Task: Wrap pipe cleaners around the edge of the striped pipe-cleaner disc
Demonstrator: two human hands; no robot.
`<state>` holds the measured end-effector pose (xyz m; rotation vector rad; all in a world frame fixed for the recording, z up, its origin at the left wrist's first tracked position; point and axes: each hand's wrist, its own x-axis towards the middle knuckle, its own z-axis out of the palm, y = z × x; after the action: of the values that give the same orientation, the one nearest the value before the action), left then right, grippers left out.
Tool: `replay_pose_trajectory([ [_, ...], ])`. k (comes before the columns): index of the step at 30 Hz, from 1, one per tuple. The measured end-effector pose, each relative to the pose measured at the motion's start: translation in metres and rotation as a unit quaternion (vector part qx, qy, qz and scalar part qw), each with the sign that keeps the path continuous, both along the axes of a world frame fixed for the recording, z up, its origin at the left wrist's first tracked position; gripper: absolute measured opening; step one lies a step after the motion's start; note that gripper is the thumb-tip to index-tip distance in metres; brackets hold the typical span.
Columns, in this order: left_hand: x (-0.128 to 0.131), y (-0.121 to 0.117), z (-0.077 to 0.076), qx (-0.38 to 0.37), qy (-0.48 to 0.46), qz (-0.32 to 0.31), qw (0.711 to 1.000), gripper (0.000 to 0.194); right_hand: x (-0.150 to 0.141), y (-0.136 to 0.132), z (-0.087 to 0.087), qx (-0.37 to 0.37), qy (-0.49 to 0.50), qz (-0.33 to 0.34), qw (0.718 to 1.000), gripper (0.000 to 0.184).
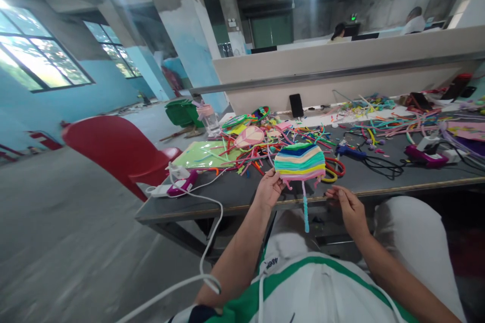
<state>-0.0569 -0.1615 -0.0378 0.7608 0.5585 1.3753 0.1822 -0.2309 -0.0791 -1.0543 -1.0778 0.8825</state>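
A striped craft piece made of fuzzy pipe cleaners (300, 162) is held up over the table's front edge. Green, blue, peach, teal, yellow and pink bands run across it, and a twisted light-blue stem (306, 214) hangs from its middle. My left hand (270, 187) grips its lower left corner between thumb and fingers. Just below its right corner, apart from it, is my right hand (349, 208). The fingers there are loosely bent and I see nothing between them. Behind the piece lie red and yellow scissor-like loops (335, 169).
Loose pipe cleaners (257, 149) cover much of the dark table (227, 194). A blue glue gun (350, 152) with a coiled cord lies right. Purple power strips (183, 183) sit at both sides. A phone (296, 105) leans on the divider. A red chair (113, 146) stands left.
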Motion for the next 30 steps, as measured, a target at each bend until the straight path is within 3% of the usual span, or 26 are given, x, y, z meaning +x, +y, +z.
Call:
replay_pose_trajectory([
  [30,-0.0003,-0.0028,0.0024,-0.008,0.009,-0.015,1.000,0.028,-0.0002,0.0010,-0.0018,0.002,0.013,0.002,1.000,0.036],
])
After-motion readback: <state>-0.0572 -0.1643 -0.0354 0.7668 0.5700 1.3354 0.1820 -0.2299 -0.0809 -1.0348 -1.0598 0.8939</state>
